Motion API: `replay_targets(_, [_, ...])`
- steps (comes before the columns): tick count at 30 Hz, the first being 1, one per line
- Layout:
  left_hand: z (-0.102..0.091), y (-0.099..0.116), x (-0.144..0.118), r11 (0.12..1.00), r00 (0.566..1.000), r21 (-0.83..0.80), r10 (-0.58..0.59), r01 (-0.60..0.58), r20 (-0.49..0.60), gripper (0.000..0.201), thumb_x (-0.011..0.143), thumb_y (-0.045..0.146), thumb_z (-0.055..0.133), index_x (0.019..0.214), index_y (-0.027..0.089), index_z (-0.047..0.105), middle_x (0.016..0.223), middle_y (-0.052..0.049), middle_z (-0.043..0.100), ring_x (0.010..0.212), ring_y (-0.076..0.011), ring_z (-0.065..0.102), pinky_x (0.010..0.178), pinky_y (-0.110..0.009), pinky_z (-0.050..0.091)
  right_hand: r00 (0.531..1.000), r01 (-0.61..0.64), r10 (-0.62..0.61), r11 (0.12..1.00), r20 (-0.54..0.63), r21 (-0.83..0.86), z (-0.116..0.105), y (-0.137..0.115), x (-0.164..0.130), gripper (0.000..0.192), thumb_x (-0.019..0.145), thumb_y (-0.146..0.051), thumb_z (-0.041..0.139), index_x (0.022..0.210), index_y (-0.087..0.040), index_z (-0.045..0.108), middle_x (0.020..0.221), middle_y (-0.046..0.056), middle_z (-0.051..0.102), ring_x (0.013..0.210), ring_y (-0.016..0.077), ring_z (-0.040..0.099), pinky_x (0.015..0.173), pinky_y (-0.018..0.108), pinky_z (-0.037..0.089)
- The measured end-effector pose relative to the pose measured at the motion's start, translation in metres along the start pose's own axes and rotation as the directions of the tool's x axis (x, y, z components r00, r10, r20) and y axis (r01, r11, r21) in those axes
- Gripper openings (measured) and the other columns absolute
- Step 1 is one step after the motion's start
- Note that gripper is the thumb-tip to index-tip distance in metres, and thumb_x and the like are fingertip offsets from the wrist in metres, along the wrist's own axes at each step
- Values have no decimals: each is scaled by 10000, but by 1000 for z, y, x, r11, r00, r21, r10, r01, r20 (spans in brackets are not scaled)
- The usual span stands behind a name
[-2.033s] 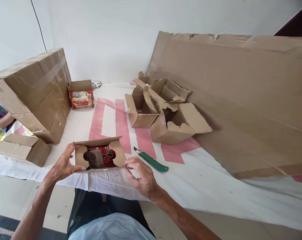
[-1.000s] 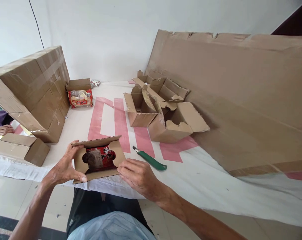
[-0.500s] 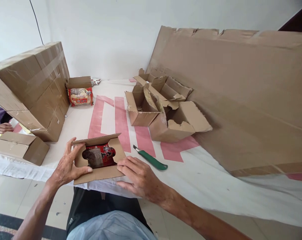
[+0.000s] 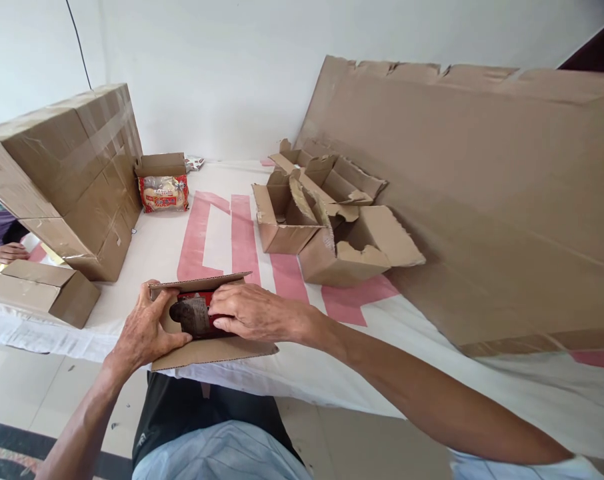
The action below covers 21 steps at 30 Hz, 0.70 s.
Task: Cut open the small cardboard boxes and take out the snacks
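Note:
Near the table's front edge stands a small open cardboard box [image 4: 202,357] with its long flaps raised. A red packet [image 4: 195,313] with a dark, printed label lies inside it. My left hand [image 4: 149,327] grips the box's left end, thumb along the front flap and fingers at the back. Over the box's right end reaches my right hand [image 4: 247,312], its fingers curled and closed on the red packet. That hand hides the right end flap and part of the packet.
Taped cartons [image 4: 92,193] are stacked at left, with a closed box [image 4: 47,293] before them. A bagged food pack [image 4: 165,195] leans against an open box. Torn open boxes [image 4: 289,233] sit mid-table beside a large cardboard sheet [image 4: 462,200]. Another person's hand [image 4: 12,252] shows far left.
My right hand has moved from the box's front right corner up and left into the box, onto the red packet. The green utility knife is now hidden behind my right arm.

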<state>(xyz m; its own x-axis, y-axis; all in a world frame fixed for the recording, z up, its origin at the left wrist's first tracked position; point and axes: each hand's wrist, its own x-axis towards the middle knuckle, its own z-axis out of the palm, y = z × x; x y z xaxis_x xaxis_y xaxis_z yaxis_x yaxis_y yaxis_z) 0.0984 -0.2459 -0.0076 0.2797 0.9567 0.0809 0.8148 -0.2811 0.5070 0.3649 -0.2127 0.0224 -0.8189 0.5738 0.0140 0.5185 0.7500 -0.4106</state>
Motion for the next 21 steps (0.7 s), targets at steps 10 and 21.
replay_targets(10, [3,-3,-6,984,994,-169,37,-54,-101,608,776,307,753,1349,287,551,1369,-77,490,1211,-303,617,1056,-484,571,986,-109,31,868,-166,-484,-1,15,-33,126,924,-105,684,852,-192,741,891,97,715,918,271,587,845,402,450])
replay_targets(21, [15,-24,-18,919,989,-385,34,-88,-144,628,957,425,613,1526,285,387,1540,-137,450,1420,-352,503,1122,-538,510,983,-183,172,835,-69,-519,16,27,-10,235,969,-27,583,869,-166,745,905,116,705,951,270,621,822,386,461])
